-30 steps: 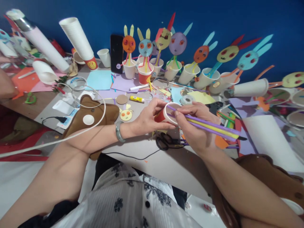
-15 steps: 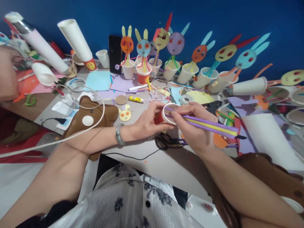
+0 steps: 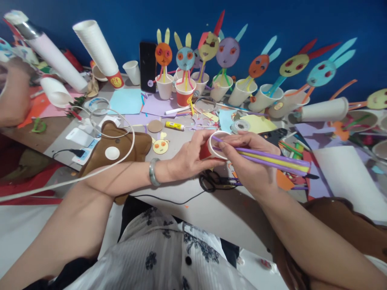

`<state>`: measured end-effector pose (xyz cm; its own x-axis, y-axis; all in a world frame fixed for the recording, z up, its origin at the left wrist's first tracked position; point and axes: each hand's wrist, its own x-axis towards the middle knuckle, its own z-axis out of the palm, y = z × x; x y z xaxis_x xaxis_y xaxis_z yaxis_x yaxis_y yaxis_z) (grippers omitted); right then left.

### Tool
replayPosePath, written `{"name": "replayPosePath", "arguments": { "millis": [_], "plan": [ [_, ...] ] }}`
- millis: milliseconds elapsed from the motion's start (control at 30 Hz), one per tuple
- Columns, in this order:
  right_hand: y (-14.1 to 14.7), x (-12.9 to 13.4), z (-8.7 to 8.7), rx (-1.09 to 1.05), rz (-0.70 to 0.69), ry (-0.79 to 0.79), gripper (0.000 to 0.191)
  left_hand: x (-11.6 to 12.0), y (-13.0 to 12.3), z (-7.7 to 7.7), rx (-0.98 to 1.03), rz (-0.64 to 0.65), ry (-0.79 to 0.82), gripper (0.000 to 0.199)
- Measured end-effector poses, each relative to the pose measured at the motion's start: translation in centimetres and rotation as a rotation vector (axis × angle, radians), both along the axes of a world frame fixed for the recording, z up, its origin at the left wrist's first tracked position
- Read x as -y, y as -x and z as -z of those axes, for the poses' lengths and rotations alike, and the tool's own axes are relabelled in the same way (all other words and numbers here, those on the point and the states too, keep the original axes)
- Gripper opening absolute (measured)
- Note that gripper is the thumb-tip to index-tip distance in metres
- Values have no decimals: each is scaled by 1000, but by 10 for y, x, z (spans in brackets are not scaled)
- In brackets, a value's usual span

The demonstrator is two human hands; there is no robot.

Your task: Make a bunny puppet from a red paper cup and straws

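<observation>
My left hand is wrapped round a red paper cup, which lies tilted with its white rim towards my right hand. My right hand pinches a bundle of purple and yellow strips; a dark tip sticks out at its lower right end. One purple strip end reaches into the cup's mouth. The fingertips of my right hand are at the rim. What lies deeper inside the cup is hidden.
Several cups with paper rabbit heads stand along the blue wall. Left are a brown bear-shaped mat, a white cable, stacked cups and another person's arm. Black scissors lie below my hands.
Both hands, with the cup and strips, appear slightly further right as the view shifts a little. The other person's arm at the left has moved and shows more of the hand. My grips look unchanged.
</observation>
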<state>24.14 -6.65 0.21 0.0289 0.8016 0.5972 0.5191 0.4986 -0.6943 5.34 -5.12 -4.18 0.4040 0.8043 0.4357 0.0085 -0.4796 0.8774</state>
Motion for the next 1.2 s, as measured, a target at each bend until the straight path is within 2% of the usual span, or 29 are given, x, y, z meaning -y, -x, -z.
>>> {"name": "replayPosePath", "arguments": {
  "millis": [267,433,533,600,700,867,1067,1200],
  "plan": [
    [5,-1,1,-31,-72,73,15,1,-1,1,-1,22,3,81],
    [5,-1,-4,-115,-53,124,10,-8,0,-14,114,130,117,88],
    [2,-1,-11,-138,-71,196,7,-17,4,-26,182,115,201,57],
    [1,-1,-14,-145,-100,213,9,-24,8,-30,144,49,156,43],
    [0,-1,-16,-143,-150,249,11,-30,12,-34,55,22,101,43],
    [-4,-2,-14,-101,-152,293,6,-33,13,-35,48,139,210,51],
    [-13,-14,-2,-117,-98,202,33,-35,16,-42,63,126,319,47],
    [-16,-20,5,-133,-54,137,38,-37,18,-44,81,142,369,46]
  ]
}}
